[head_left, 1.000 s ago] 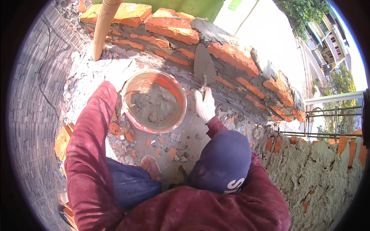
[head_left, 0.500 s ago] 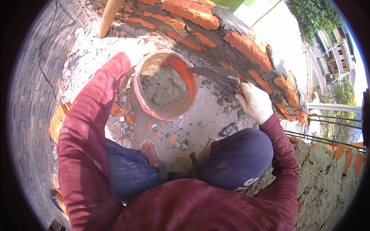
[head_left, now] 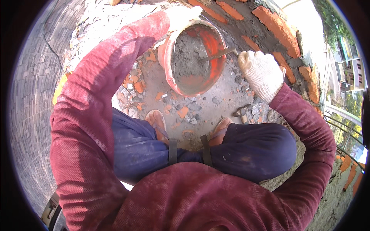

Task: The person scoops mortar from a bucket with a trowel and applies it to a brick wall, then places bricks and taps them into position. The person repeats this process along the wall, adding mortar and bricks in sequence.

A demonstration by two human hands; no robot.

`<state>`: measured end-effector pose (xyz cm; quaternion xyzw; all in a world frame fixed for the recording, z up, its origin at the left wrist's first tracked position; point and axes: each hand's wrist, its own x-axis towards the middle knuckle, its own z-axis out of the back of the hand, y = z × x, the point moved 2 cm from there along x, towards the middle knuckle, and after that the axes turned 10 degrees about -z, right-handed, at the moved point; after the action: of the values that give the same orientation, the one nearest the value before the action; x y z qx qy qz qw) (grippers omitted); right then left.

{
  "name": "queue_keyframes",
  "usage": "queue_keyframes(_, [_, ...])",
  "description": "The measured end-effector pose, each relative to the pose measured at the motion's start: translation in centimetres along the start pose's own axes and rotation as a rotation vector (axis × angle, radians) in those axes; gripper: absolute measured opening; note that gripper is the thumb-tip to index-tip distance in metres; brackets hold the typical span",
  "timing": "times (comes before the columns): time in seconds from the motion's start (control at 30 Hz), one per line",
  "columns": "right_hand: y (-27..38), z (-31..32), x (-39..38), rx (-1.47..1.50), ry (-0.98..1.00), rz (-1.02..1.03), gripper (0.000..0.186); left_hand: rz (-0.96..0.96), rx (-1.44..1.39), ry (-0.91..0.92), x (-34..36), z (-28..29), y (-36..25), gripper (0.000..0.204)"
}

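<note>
My right hand (head_left: 262,73), in a white knit glove, is closed round the handle of a trowel (head_left: 219,55). The trowel's blade reaches over the right rim into an orange-red bucket (head_left: 166,63). Wet grey mortar (head_left: 188,52) covers much of the inside, and the bucket leans to one side. At its far left rim is my left hand (head_left: 183,16), gloved in white and washed out by glare. It appears to grip the rim, though the single fingers are hard to make out.
Beyond my right hand runs a wall of orange bricks (head_left: 277,30) with grey mortar joints. Brick chips and rubble (head_left: 183,112) lie around the bucket, near my sandalled feet (head_left: 158,122). A patterned grey surface (head_left: 34,96) stretches along the left, and metal bars (head_left: 343,131) stand at the right.
My left hand has come into view at the bucket's far rim. The bucket has shifted right and tilted. The trowel's blade has moved from beside the wall into the bucket.
</note>
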<state>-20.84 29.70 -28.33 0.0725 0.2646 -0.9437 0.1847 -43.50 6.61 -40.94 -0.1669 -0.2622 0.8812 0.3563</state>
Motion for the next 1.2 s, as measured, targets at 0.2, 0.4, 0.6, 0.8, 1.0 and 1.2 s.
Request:
queue_keyframes(0.2, [-1.6,2.0,-0.3,-0.066,-0.251,0.022,0.023,0.191,-0.745,-0.131,-2.2,0.4,-1.0,0.044])
queue_keyframes(0.4, [-3.5,0.8,-0.5,-0.136,-0.055,0.004,0.029,0.096,-0.179,-0.021,-0.3,1.6,-3.7,0.067])
queue_keyframes(0.6, [-2.7,0.5,0.1,-0.219,-0.052,0.14,0.027,-0.036,-0.09,0.093,0.3,1.5,-4.9,0.073])
queue_keyframes(0.8, [-1.3,-2.3,0.5,0.209,0.074,0.175,0.025,-0.081,-0.003,0.099,0.5,1.1,-5.9,0.073])
queue_keyframes(1.0, [0.6,-5.5,-1.0,0.585,0.254,0.215,0.018,0.006,-0.082,0.028,-0.8,0.9,-5.5,0.069])
queue_keyframes(1.2, [3.1,-9.6,-2.9,1.109,0.466,0.095,0.017,0.032,-0.049,-0.069,-1.2,0.5,-4.8,0.066])
